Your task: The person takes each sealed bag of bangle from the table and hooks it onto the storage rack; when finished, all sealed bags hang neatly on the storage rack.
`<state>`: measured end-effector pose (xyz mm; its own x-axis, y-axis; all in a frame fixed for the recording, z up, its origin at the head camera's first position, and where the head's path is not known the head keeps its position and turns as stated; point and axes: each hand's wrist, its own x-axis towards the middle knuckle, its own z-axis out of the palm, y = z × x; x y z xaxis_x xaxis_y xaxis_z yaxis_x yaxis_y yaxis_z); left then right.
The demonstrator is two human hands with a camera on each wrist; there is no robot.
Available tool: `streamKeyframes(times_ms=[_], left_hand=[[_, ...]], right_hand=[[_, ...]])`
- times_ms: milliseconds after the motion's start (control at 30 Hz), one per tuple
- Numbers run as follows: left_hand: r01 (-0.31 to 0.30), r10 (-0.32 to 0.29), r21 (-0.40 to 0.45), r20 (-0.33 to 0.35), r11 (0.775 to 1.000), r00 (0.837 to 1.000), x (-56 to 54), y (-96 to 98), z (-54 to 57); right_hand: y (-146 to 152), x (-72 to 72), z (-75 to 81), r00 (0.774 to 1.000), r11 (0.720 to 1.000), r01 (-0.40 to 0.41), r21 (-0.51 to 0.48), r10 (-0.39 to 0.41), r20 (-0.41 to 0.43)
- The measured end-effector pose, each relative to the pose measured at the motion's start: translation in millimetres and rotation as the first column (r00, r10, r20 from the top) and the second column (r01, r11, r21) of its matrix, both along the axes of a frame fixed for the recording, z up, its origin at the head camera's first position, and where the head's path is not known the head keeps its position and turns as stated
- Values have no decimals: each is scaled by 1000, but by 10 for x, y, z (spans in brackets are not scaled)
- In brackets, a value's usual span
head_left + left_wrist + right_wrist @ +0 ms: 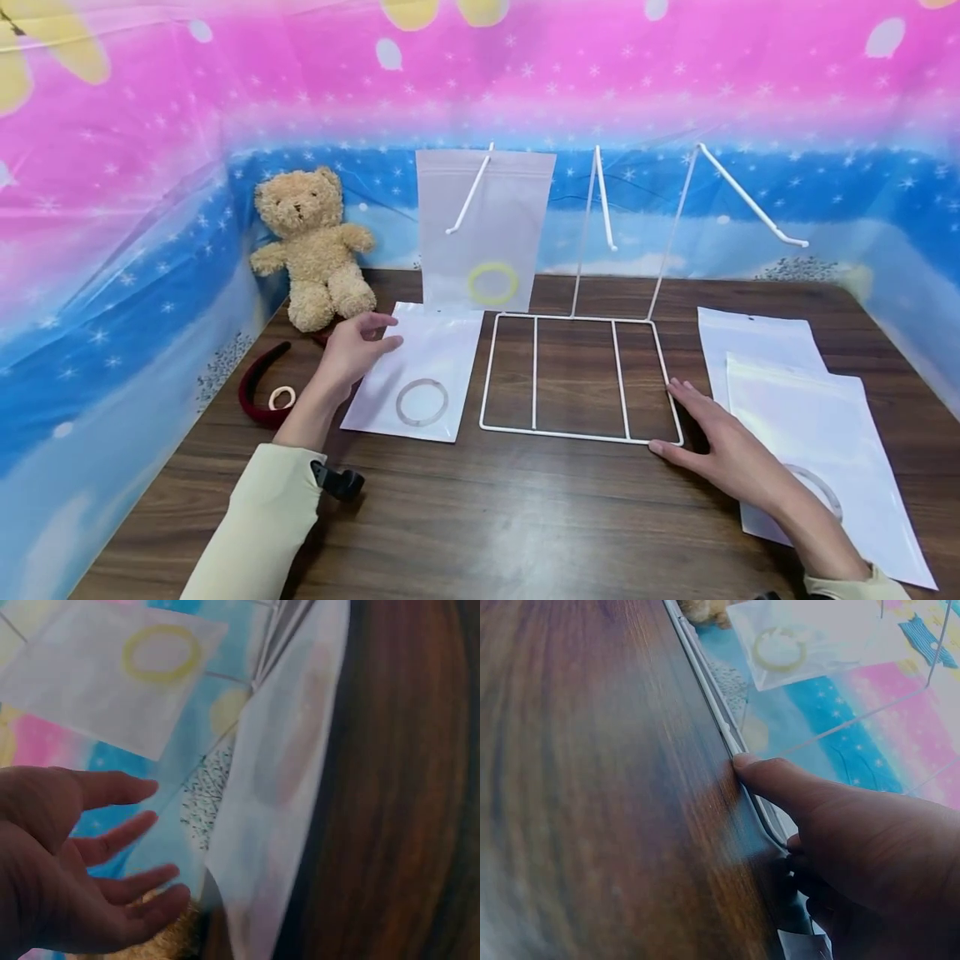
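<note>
My left hand (352, 354) hovers over a white zip pouch (382, 379), thumb and fingers apart with nothing between them. A pale ring-shaped bangle (422, 402) shows through the pouch's clear front. At its front right corner, a white wire display rack (581, 436) is held by my right hand (731, 458). The thumb (769, 776) lies on the front bar and the fingers reach the right side bar. From the rack's left hook (468, 196) hangs another pouch (450, 250) containing a yellow bangle (492, 284). The middle hook (606, 204) and right hook (750, 196) carry nothing.
Two overlapping white pouches (817, 417) lie on the right, partly under my right forearm. At the left are a teddy bear (311, 250), a dark red headband (251, 387) and a small cream ring (282, 397). A printed cloth (600, 83) encloses the wooden table (450, 517).
</note>
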<state>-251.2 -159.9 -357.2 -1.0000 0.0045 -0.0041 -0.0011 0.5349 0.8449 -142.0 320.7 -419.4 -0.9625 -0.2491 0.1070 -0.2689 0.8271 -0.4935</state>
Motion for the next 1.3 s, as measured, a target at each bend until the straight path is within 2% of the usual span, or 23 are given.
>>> streamKeyframes(times_ms=[100, 233, 333, 433, 600, 767, 867, 967, 1100, 1300], left_hand=[[-24, 31, -145, 41, 989, 999, -16, 8, -79], [-52, 64, -311, 28, 949, 998, -65, 51, -165], [-68, 76, -390, 3, 918, 997, -100, 100, -198], [-87, 87, -417, -21, 905, 996, -114, 141, -202], [-117, 106, -382, -49, 917, 993, -121, 158, -236], [-153, 134, -260, -89, 954, 987, -90, 141, -281], [-163, 142, -197, -118, 967, 983, -56, 96, -294], [-163, 142, -177, -128, 971, 982, -19, 38, -284], [-152, 137, -157, -103, 976, 985, 15, -4, -224], [-122, 121, -58, -27, 991, 992, 48, -47, -113]], right_hand=[[7, 2, 2, 1000, 1000, 2, 1, -2, 12], [10, 0, 9, 1000, 1000, 3, 1, -3, 25], [14, -3, 20, 1000, 1000, 0, -1, 0, 19], [17, -3, 30, 1000, 1000, -5, -4, 5, 1], [14, 0, 42, 1000, 1000, 0, 7, 0, 14], [5, 12, 30, 999, 1000, 15, 18, -16, 43], [-4, 19, 20, 998, 1000, 18, 17, -18, 52], [-7, 26, 22, 999, 1000, 17, 17, -18, 51], [3, 31, 31, 999, 1000, 12, 15, -12, 38], [7, 15, 28, 999, 1000, 15, 17, -16, 38]])
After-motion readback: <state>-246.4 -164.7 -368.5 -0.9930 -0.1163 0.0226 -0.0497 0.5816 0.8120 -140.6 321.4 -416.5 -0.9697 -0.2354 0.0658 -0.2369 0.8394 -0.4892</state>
